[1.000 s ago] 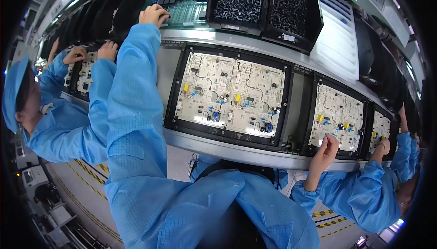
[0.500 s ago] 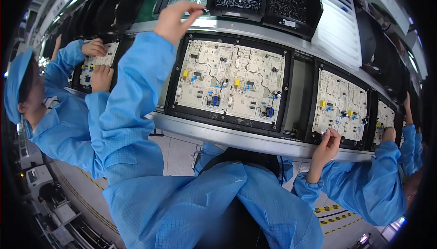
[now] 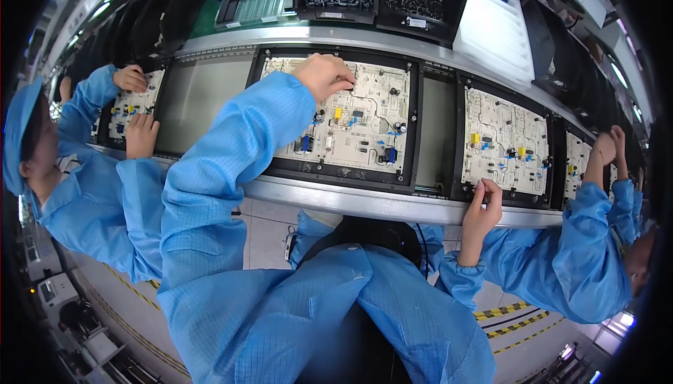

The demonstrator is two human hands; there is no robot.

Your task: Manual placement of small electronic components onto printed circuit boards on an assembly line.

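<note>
Leaning across the left board panel, the person's left hand (image 3: pixel 322 75) has thumb and fingers drawn together over its far middle; I cannot tell whether they pinch a part. That cream, component-studded circuit-board panel (image 3: pixel 371 131) sits in a black rectangular frame (image 3: pixel 413 128). To the right, the right hand (image 3: pixel 484 205) is raised with bent fingers at the near edge of a second cream circuit-board panel (image 3: pixel 505 138); whether it grips anything, I cannot see.

I have a near silver metal rail (image 3: pixel 350 198) and a far one bounding the line. Left of the black frame lies a broad bare grey strip (image 3: pixel 210 96); a narrower gap separates the two panels.

The blue cloth left sleeve (image 3: pixel 238 131) blocks my view of the panel's near left corner. Blue-clad co-workers flank the person, left (image 3: pixel 77 194) and right (image 3: pixel 561 265).

Beyond the far rail, two open black plastic bins (image 3: pixel 308 14) hold heaps of small dark parts. Left of them, a clear plastic tray (image 3: pixel 266 2) carries black rectangular blocks; right, a white ribbed stack (image 3: pixel 491 19) stands.
</note>
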